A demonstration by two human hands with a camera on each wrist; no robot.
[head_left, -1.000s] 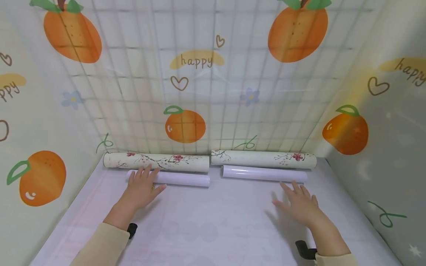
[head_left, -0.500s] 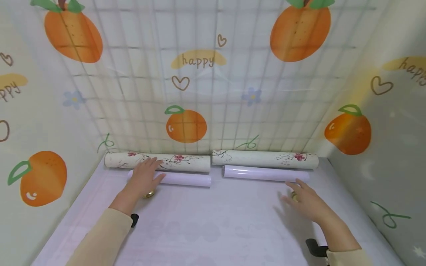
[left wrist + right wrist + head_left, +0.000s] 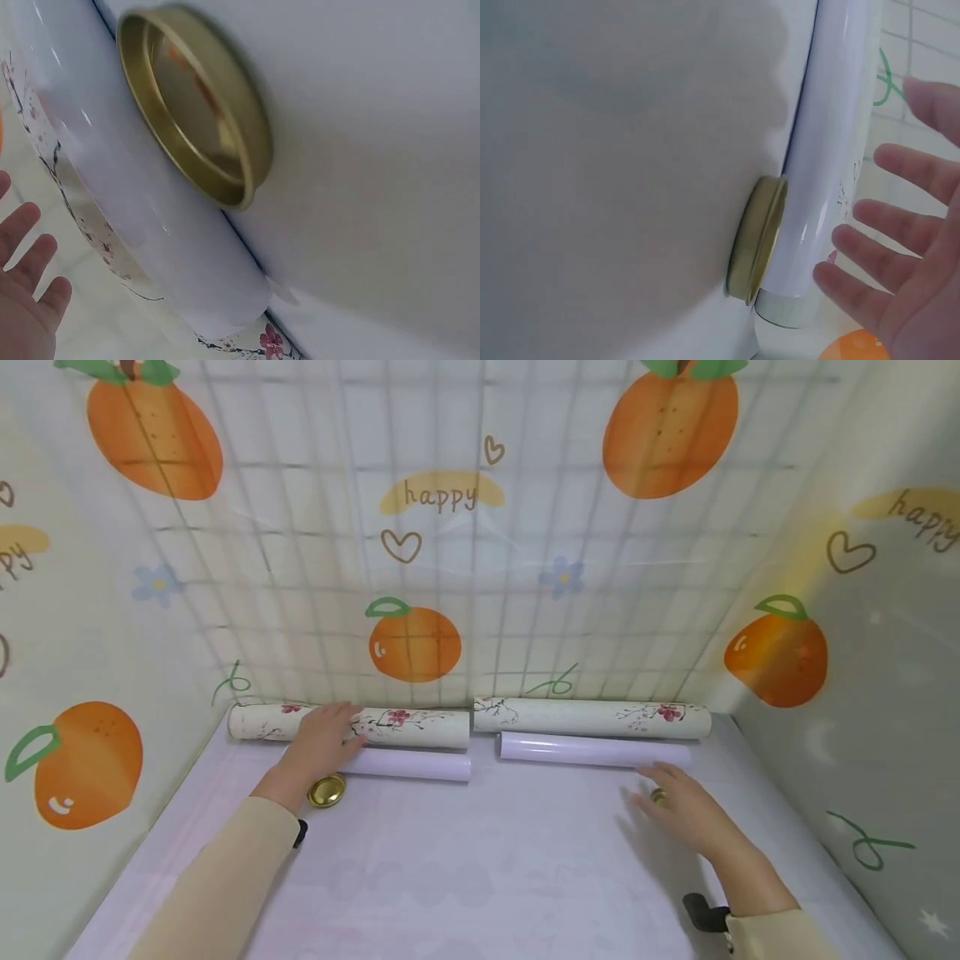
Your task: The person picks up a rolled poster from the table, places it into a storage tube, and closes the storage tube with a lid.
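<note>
My left hand [image 3: 318,747] is over the left-hand rolls, its fingertips at the flower-patterned roll [image 3: 420,727]. Spread fingers and a bare palm edge show in the left wrist view. By its wrist lies a shallow round gold metal lid [image 3: 327,791], hollow side up, close to a plain white roll [image 3: 412,765]. My right hand [image 3: 686,810] hovers near the right plain white roll [image 3: 577,750], fingers apart and holding nothing. Beneath it is a second gold lid [image 3: 754,240], beside that roll; the hand mostly covers this lid in the head view.
Another flower-patterned roll [image 3: 577,718] lies at the back right, against the grid wall [image 3: 517,610]. Fruit-printed sheeting [image 3: 847,735] encloses the white tabletop [image 3: 465,868] at the sides and back.
My left hand has moved forward, from the plain roll toward the patterned one, uncovering the gold lid. My right hand has shifted slightly right, and a bit of its lid now shows.
</note>
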